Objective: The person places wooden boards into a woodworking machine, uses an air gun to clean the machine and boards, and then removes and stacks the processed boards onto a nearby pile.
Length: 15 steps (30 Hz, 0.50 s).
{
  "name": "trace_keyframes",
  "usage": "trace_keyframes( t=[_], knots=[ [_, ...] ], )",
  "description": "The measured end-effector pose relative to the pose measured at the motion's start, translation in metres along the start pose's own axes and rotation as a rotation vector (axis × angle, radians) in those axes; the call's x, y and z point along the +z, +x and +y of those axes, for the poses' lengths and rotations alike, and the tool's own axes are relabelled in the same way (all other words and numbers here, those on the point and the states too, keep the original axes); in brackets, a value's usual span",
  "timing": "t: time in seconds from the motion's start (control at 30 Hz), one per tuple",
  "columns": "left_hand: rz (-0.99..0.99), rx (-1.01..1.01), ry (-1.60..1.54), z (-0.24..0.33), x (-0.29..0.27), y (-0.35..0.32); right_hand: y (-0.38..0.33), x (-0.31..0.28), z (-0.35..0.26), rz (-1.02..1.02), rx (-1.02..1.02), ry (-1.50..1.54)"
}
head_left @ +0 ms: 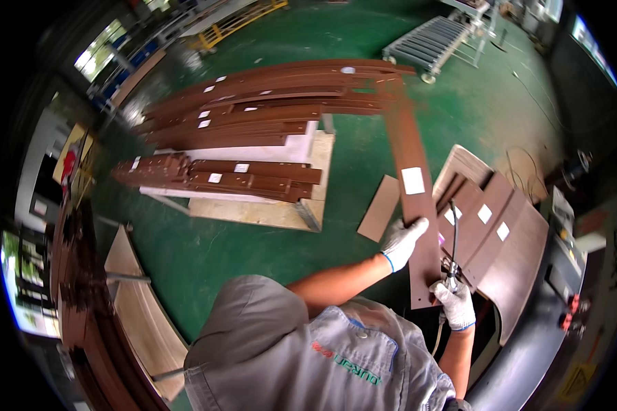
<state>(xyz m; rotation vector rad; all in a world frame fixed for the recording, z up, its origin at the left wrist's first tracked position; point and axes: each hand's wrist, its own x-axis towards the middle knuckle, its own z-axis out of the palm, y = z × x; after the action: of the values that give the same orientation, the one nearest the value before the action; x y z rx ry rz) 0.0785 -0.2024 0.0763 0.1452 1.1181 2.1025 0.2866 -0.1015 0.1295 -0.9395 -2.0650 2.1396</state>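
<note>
A long dark-brown board (406, 144) with a white label lies lengthwise before me, its near end close to my body. Its far end blurs near the stacked boards. My gloved left hand (404, 243) is closed over the board's left edge, thumb on top. To the right of the near end, my gloved right hand (454, 301) is wrapped round an air blow gun (452, 268), a metal tool with a thin dark tube pointing away from me. A pale hose (439, 335) hangs below that hand. The right fingers partly hide the tool's grip.
Labelled brown boards (483, 226) lie on a worktable at right, beside a dark machine (528, 349). Stacked brown boards (253, 103) rest on a low stand at left. A short brown panel (378, 209) sits left of my board. A roller conveyor (428, 42) stands far right.
</note>
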Motion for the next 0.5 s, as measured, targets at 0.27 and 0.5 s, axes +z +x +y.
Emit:
trace_keyframes(
  t=[0.27, 0.5],
  knots=[
    [0.846, 0.327, -0.087, 0.086, -0.194, 0.049, 0.127, 0.163, -0.061, -0.122, 0.141, 0.044],
    [0.779, 0.280, -0.522, 0.151, -0.308, 0.089, 0.265, 0.279, -0.122, -0.343, 0.012, -0.262]
  ],
)
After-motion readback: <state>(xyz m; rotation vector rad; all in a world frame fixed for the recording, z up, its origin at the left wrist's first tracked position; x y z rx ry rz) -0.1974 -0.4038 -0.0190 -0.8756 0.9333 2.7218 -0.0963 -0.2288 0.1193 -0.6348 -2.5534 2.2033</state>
